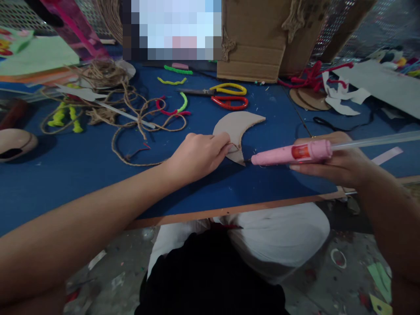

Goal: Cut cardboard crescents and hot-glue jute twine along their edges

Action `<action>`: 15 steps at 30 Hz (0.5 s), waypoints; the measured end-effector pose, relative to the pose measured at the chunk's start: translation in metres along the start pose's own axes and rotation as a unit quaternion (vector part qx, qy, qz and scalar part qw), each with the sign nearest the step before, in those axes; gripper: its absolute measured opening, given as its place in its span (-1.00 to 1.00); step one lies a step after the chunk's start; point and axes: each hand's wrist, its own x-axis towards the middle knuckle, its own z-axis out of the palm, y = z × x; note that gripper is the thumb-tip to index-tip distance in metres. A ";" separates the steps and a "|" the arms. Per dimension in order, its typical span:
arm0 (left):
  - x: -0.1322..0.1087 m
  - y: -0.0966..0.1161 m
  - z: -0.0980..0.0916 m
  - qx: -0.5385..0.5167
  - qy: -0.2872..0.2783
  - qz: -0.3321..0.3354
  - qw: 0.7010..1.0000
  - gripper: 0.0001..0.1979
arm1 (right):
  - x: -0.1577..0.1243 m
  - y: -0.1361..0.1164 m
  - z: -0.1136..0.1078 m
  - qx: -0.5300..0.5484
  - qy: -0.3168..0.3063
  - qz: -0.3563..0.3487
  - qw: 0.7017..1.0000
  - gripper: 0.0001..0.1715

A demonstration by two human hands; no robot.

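We observe the left hand [197,157] with its fingers pressed together, the fingertips bearing down on a cardboard crescent [236,129]. We cannot tell whether the thumb pinches the edge, as the hand hides it. The crescent lies flat on the blue surface [229,192], near its front edge, its lower point aimed toward the body. A short brown strand [234,147] shows at the fingertips; we cannot tell what it is.

The right hand [334,157] is curled around a pink glue gun [292,153], which it holds level, and a clear glue stick [377,141] projects from the gun's rear. The nozzle [253,161] sits just beside the crescent's lower point; contact cannot be confirmed.

Behind the crescent we record yellow-handled scissors [228,89] and red-handled scissors [229,103], lying side by side. Short pipe cleaners [172,81] in green, yellow and red lie to their left. Loose jute twine [98,105] sprawls left of the left hand, with a clear rod [126,114] across it. Farther back stands a cardboard box [252,43]. To the right lie a cardboard disc [310,98], a red pipe cleaner [315,76] and white paper scraps [344,96]. Below the surface's edge, we note white trousers [278,236] at the knees.
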 end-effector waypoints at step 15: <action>0.000 -0.001 0.001 -0.003 -0.001 -0.006 1.000 -0.73 | 0.000 0.000 -0.003 -0.008 -0.009 -0.059 0.998 -0.77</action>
